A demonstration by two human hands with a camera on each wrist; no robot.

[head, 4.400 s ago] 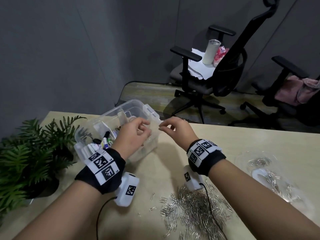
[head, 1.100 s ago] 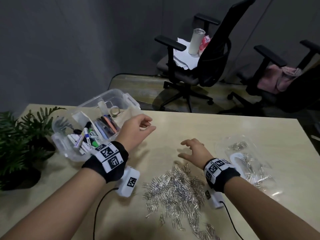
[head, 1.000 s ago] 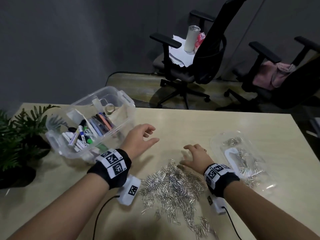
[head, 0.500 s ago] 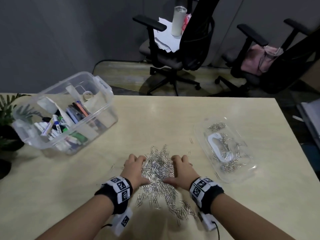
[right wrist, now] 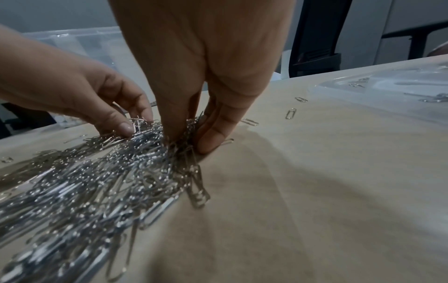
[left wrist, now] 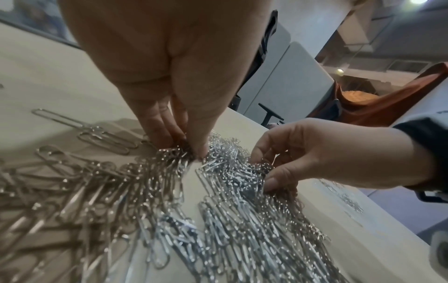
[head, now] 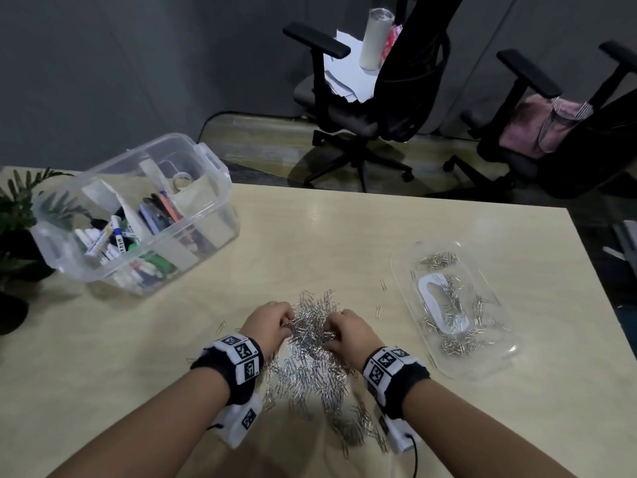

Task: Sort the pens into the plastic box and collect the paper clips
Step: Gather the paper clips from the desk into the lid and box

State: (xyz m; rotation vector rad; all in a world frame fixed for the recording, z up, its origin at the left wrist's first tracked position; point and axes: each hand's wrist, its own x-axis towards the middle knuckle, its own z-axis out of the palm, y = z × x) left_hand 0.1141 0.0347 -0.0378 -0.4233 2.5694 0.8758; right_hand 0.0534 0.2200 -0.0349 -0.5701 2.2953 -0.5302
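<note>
A heap of silver paper clips [head: 312,357] lies on the table in front of me. My left hand [head: 272,324] and right hand [head: 344,331] sit at the far end of the heap, facing each other, fingers curled down into the clips. In the left wrist view my left hand [left wrist: 180,145] pinches a bunch of paper clips [left wrist: 169,191]. The right wrist view has my right hand [right wrist: 191,137] gripping clips between thumb and fingers. The clear plastic box [head: 220,191] with pens and markers [head: 113,236] stands at the far left.
An upturned clear lid [head: 493,363] holding more paper clips lies to the right of the heap. A few loose clips [head: 383,285] lie between heap and lid. A potted plant [head: 17,215] stands at the left table edge. Office chairs [head: 362,81] stand beyond the table.
Both hands came down from near the box onto the clip heap. Half a second ago they lay flat beside the heap; now the fingers curl in and gather clips.
</note>
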